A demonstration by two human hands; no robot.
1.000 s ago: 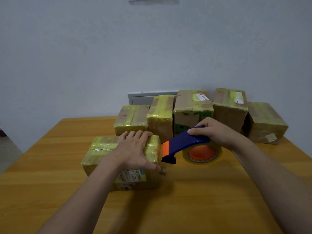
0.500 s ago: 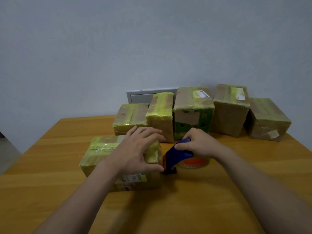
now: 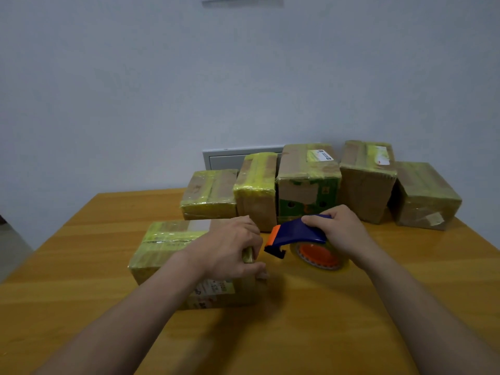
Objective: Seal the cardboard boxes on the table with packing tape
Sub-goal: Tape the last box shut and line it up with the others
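Note:
A cardboard box (image 3: 165, 250) wrapped in yellowish tape lies in front of me on the wooden table (image 3: 311, 320). My left hand (image 3: 230, 249) grips its right end, fingers curled over the top edge and thumb low on the side. My right hand (image 3: 338, 231) holds the blue tape dispenser (image 3: 295, 235) by its handle. Its orange front and black blade point at the box's right end, a small gap away. The tape roll with an orange core (image 3: 319, 255) hangs under the handle, close to the tabletop.
Several taped boxes stand in a row along the table's far edge against the wall, from a low one (image 3: 209, 194) on the left to a squat one (image 3: 426, 196) on the right. A grey panel (image 3: 230, 159) sits on the wall behind them.
My right hand swung the dispenser in to the box's end, then drew it slightly back and up. My left hand shifted from flat on the box top to gripping its right end.

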